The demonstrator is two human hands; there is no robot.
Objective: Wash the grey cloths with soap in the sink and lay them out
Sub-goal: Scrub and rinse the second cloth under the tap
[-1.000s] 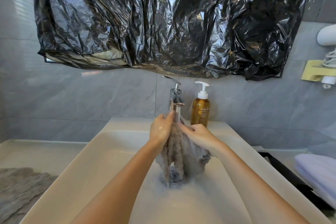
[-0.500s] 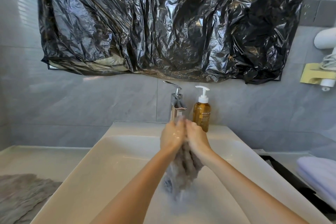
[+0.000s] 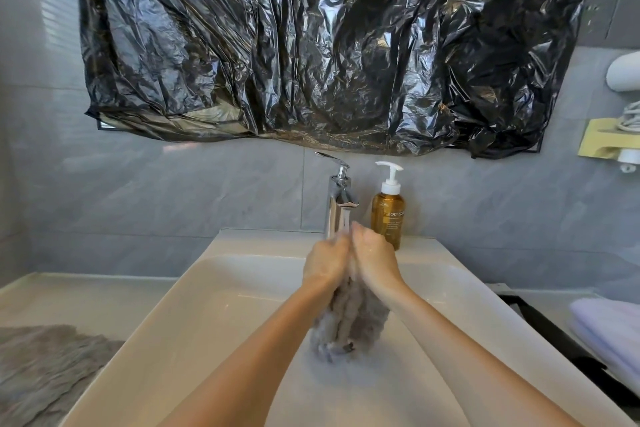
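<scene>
Both my hands are at the far middle of the sink (image 3: 214,305), just under the tap (image 3: 341,204): left hand (image 3: 325,262) and right hand (image 3: 375,262) are each curled tight round the top of one bunched cloth (image 3: 349,319), which hangs between my wrists with its tail low in the sink. I judge it soft, limp, water-heavy and likely slippery, so I'd grip the gathered top, not a loose edge. A second cloth (image 3: 45,364) lies flat on the near left counter (image 3: 86,295)
</scene>
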